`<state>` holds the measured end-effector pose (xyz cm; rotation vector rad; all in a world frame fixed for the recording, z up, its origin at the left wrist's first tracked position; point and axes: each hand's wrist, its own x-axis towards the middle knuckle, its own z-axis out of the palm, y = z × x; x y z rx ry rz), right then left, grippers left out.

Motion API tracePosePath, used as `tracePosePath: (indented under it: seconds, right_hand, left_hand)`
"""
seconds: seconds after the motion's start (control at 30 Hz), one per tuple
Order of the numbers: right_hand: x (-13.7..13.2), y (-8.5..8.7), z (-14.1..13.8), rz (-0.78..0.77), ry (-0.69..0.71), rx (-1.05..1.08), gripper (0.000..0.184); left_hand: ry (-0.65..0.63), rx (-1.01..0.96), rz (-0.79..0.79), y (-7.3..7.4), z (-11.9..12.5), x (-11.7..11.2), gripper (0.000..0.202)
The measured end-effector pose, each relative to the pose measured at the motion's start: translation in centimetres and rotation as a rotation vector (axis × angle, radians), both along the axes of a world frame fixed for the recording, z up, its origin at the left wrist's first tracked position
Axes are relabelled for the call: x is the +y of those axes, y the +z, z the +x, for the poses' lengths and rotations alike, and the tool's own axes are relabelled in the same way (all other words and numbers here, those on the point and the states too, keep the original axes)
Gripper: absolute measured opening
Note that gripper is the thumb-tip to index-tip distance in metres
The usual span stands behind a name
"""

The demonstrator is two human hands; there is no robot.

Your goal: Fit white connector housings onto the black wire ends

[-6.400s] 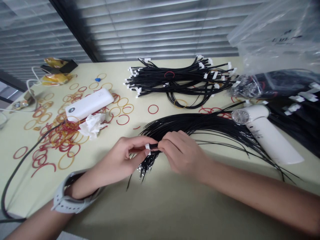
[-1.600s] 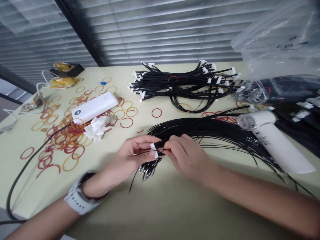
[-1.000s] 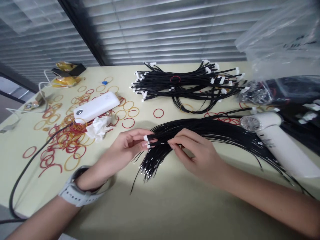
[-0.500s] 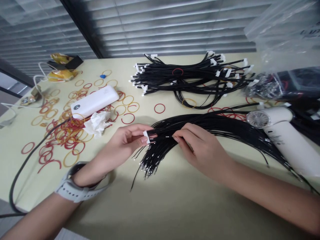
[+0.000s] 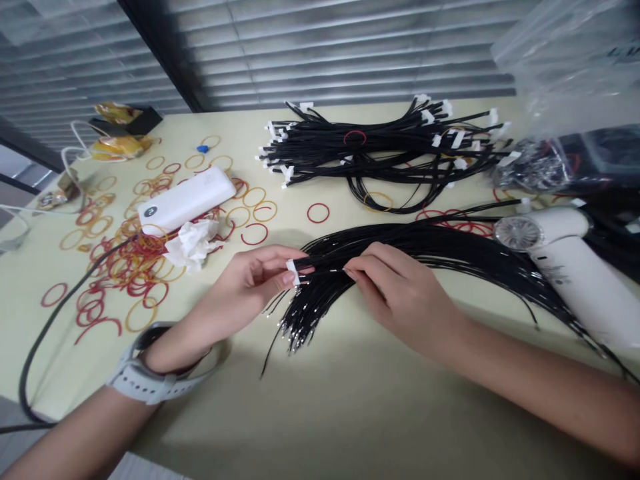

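My left hand [image 5: 245, 287] pinches a small white connector [image 5: 291, 272] with a black wire running out of it, just left of a loose fan of black wires [image 5: 425, 250] with bare metal tips. My right hand [image 5: 400, 293] is closed in a pinch on one thin wire end from that fan, held a few centimetres right of the connector. Both hands hover low over the pale table [image 5: 325, 407]. A grey watch [image 5: 145, 383] sits on my left wrist.
Bundles of finished black cables with white connectors [image 5: 380, 150] lie at the back. A white power bank [image 5: 187, 200], crumpled tissue [image 5: 193, 243] and several red and yellow rubber bands [image 5: 130, 267] are left. A white handheld fan [image 5: 565, 267] and plastic bags [image 5: 575, 73] are right.
My right hand let go beside the connector, moved slightly right into the fan and pinched a single wire end. My left hand stays on the connector. The view shifted a little.
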<state>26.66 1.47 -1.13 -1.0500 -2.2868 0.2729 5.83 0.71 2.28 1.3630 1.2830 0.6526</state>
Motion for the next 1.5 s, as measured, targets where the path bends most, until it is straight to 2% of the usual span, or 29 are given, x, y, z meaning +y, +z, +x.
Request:
tracePosePath:
  seconds: [1.5]
  right_hand:
    - [-0.08, -0.05, 0.06, 0.025, 0.015, 0.006, 0.021]
  left_hand:
    - [-0.031, -0.040, -0.007, -0.21, 0.00, 0.03, 0.021]
